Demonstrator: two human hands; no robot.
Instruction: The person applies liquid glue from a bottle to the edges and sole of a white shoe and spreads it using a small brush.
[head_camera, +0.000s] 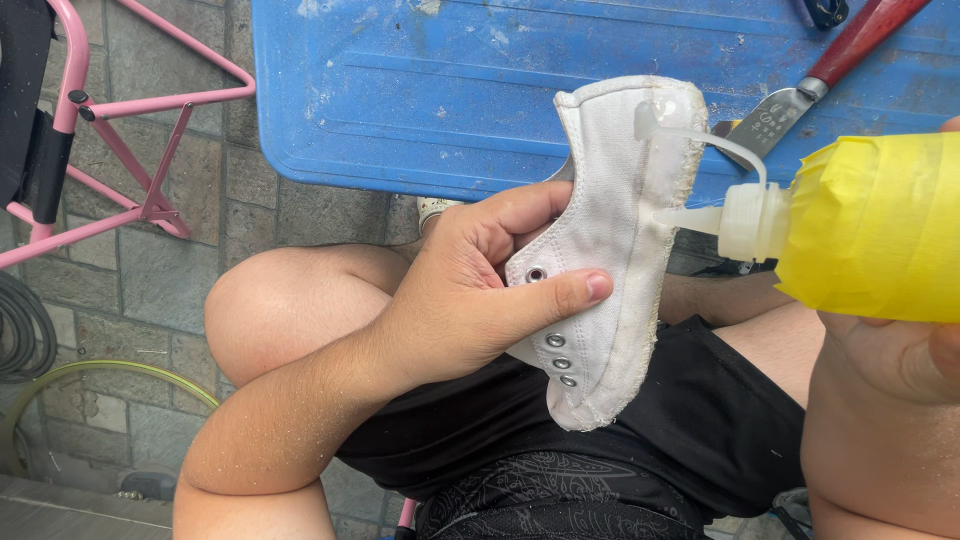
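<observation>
Here my left fingers (560, 295) pinch the soft, light shoe upper (610, 250) near its eyelets; my right hand (900, 355) wraps the squeezable glue bottle (860, 225).

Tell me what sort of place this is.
Probably an informal outdoor shoe-repair spot: stone paving underfoot, a worn blue plastic table holding a red-handled knife, and a pink folding frame beside a coiled hose.

Blue plastic bench (420, 90) across the top, scuffed. Knife (815, 80) with a red-brown handle and metal blade lies on it at upper right; dark object (826, 10) at the top edge, cut off. Pink metal frame (120, 130) upper left. Green hose (110, 375) curves over the stone-paved floor (130, 290) at lower left.
</observation>
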